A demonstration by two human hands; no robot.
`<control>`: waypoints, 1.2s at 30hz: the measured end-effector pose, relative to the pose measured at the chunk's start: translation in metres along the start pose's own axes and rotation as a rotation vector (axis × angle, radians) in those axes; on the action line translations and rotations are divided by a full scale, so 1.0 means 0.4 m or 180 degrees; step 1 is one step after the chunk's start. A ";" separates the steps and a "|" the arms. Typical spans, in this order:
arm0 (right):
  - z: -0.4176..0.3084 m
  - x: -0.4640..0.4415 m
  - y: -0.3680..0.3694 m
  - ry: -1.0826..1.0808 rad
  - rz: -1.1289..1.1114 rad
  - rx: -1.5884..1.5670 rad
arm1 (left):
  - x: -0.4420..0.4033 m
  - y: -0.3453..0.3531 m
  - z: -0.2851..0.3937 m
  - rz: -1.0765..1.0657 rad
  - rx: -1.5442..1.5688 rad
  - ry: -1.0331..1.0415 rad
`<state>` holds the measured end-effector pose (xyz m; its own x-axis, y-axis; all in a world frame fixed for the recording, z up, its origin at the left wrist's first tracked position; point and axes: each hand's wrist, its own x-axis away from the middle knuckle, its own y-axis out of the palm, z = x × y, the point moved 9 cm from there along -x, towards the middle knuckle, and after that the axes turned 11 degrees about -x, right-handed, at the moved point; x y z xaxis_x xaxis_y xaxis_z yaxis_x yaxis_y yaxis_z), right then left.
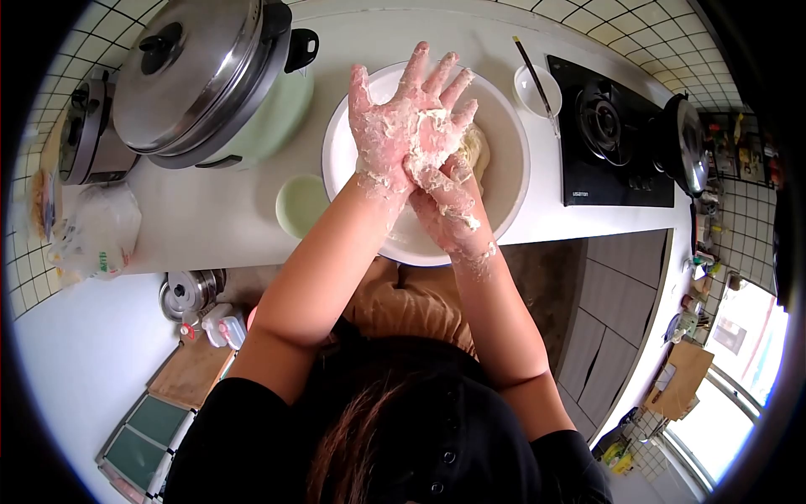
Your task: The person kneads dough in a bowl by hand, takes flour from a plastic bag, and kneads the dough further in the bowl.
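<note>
Sticky pale dough coats both of my hands above a white basin (510, 181) on the counter. My left hand (407, 126) is raised with its palm showing and its fingers spread, bits of dough clinging to palm and fingers. Against the base of that palm presses my right hand (447, 202), its fingers bent; whether it grips loose dough there cannot be made out. A lump of dough (475, 155) lies inside the basin, partly hidden behind my hands.
A green bowl (302, 206) stands left of the basin, near a large lidded pot (189, 76). To the right are a small white bowl (537, 91) with a stick across it and a black stove (617, 134). A plastic bag (99, 227) sits far left.
</note>
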<state>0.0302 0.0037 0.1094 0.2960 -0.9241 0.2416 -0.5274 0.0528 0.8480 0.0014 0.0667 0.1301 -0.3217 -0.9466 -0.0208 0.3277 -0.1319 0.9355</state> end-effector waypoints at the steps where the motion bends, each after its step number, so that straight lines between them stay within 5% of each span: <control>1: -0.006 -0.002 -0.002 -0.0084 0.0115 0.0132 | 0.004 0.006 0.000 0.0005 0.0073 0.0004; 7: -0.023 -0.034 -0.042 0.0041 0.1006 0.0103 | 0.033 0.043 -0.007 0.0335 -0.1183 0.0396; 15: 0.007 0.013 -0.004 0.0296 0.0183 0.0186 | 0.036 0.009 0.020 0.0212 -0.0324 0.0171; 27: -0.010 -0.031 -0.045 -0.0187 0.0420 -0.0084 | 0.074 0.029 -0.021 0.0365 -0.1462 0.0296; 31: -0.002 0.004 -0.041 0.0226 0.0308 -0.0161 | 0.070 0.011 -0.002 0.0366 -0.0112 0.0037; 36: -0.002 0.024 -0.046 0.0384 0.0454 0.0332 | 0.057 0.017 0.005 0.0132 -0.0130 0.0056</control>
<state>0.0433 -0.0058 0.0964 0.3024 -0.8577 0.4158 -0.6484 0.1346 0.7493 -0.0057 0.0447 0.1367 -0.2914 -0.9565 0.0113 0.3767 -0.1039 0.9205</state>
